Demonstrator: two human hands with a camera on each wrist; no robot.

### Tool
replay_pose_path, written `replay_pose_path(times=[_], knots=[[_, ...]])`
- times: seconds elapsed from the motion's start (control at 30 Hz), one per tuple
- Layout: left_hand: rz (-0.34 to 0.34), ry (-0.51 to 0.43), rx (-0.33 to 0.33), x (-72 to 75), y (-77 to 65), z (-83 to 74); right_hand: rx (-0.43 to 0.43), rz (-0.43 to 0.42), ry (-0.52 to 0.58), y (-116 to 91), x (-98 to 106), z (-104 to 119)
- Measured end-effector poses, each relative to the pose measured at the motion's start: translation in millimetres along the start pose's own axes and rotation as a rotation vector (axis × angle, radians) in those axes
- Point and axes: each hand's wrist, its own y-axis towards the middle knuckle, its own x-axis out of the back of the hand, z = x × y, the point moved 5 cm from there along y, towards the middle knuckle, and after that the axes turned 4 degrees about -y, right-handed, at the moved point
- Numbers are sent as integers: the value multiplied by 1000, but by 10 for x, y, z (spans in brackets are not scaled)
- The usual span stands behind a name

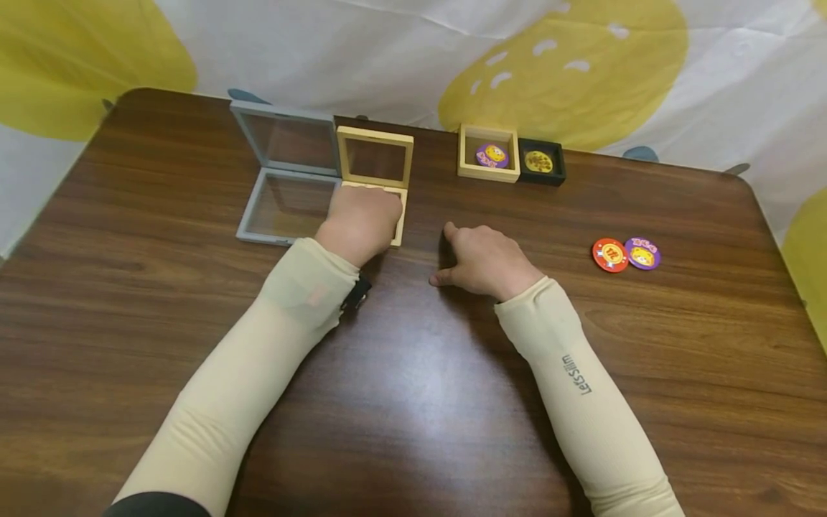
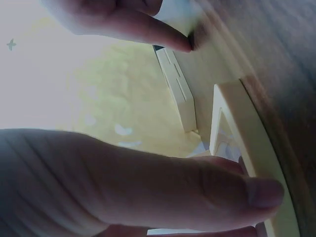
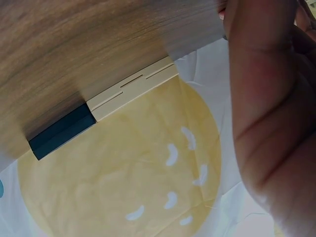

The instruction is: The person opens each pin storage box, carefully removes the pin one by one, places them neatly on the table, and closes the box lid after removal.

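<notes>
My left hand [image 1: 365,219] covers most of the lower half of a small cream hinged display frame [image 1: 399,226]. In the left wrist view, its thumb [image 2: 232,195] lies on the outer edge of that frame, with other fingers partly hidden behind the rim. The frame's windowed lid stands up at the back. A larger grey hinged frame [image 1: 258,205], lid likewise raised, lies beside it on the left. My right hand [image 1: 487,260] is on or just over the table, thumb and index finger apart, with nothing between them.
On the brown table [image 1: 413,402], a cream box [image 1: 487,174] holding a purple badge and a dark box [image 1: 543,176] holding a gold disc stand at the back. A red disc [image 1: 610,255] and a purple disc [image 1: 643,253] lie at the right. A patterned cloth [image 1: 388,57] hangs behind.
</notes>
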Motion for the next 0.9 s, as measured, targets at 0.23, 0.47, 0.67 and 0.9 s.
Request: replay_pose_path(times=[0.23,0.47,0.67,0.9], knots=[[17,-3,11,-8,9,2,-1,-2,-4,-6,-1,-2],[22,2,15,-11,9,5,3,-5,-8,2,-5,-6],[28,14,29,-26,7,6,8,-2,-4,-3,-6,-4],[77,14,31,-20,-22,-1,11,-1,-1,-1,-3,-6]])
